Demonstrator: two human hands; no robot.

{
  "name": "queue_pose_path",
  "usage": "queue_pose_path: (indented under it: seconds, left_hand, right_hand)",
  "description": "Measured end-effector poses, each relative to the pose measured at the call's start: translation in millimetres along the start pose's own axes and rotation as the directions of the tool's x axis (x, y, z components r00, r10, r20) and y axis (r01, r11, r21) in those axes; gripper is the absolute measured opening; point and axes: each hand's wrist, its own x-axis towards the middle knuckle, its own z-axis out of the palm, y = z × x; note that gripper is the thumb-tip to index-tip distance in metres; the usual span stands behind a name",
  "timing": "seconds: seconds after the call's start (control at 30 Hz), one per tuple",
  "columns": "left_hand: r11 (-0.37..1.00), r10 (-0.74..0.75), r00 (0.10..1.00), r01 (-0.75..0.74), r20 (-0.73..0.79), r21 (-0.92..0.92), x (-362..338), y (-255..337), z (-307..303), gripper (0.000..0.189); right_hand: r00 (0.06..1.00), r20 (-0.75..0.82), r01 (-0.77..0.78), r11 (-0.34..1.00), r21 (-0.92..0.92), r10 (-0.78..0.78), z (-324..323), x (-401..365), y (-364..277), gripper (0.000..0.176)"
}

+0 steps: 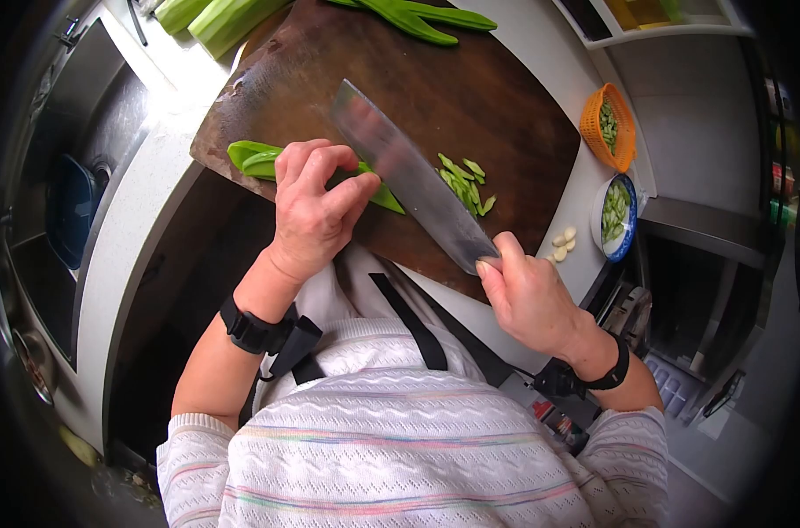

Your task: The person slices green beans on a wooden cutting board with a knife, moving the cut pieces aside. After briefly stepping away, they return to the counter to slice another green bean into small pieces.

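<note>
My left hand (316, 194) has its fingers curled and closed on long, flat green pods (255, 162) that lie along the near edge of the wooden cutting board (294, 84). My right hand (536, 299) grips a cleaver (409, 176) by its handle end. Its broad blade slants across the board, just right of my left fingertips, and partly hides the pods' cut ends. On the blade's far side lies a small heap of thin green slices (460, 185). More whole pods (418, 16) rest at the board's far edge.
White garlic cloves (563, 244) lie on the counter to the right. Beside them are a blue-rimmed bowl (630, 224) of green slices and an orange basket (627, 141) of chopped greens. Thick pale-green stalks (233, 22) sit at upper left, near a sink (123, 110) holding a blue basin (70, 211).
</note>
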Motion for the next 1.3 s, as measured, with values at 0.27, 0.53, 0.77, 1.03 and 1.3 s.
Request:
queue_pose_path:
  seconds: [0.27, 0.53, 0.77, 1.03, 1.3]
  left_hand:
    - [1.0, 0.004, 1.0, -0.004, 0.005, 0.016, 0.8, 0.4, 0.2, 0.022]
    - [1.0, -0.008, 1.0, 0.008, 0.007, 0.017, 0.6, 2.4, -1.4, 0.023]
    - [1.0, -0.013, 1.0, 0.013, 0.012, 0.007, 0.7, 1.3, -0.7, 0.023]
    - [1.0, -0.022, 1.0, 0.022, 0.01, 0.008, 0.1, 1.0, -0.2, 0.023]
    - [1.0, -0.015, 1.0, 0.015, 0.017, 0.017, -1.2, 2.4, -0.9, 0.024]
  right_hand:
    - [0.998, -0.052, 0.028, 1.0, -0.002, -0.028, 21.8, 24.4, 1.7, 0.016]
    - [0.999, -0.033, 0.009, 0.999, 0.036, -0.008, 12.5, 10.2, 13.2, 0.016]
    - [0.999, -0.029, 0.02, 0.998, 0.057, -0.018, 5.3, 7.2, 4.5, 0.016]
    - [1.0, -0.012, 0.018, 0.999, 0.041, -0.017, 3.5, 6.6, 1.4, 0.017]
    - [0.999, -0.029, 0.036, 0.999, 0.009, -0.036, 20.9, 23.5, 1.0, 0.016]
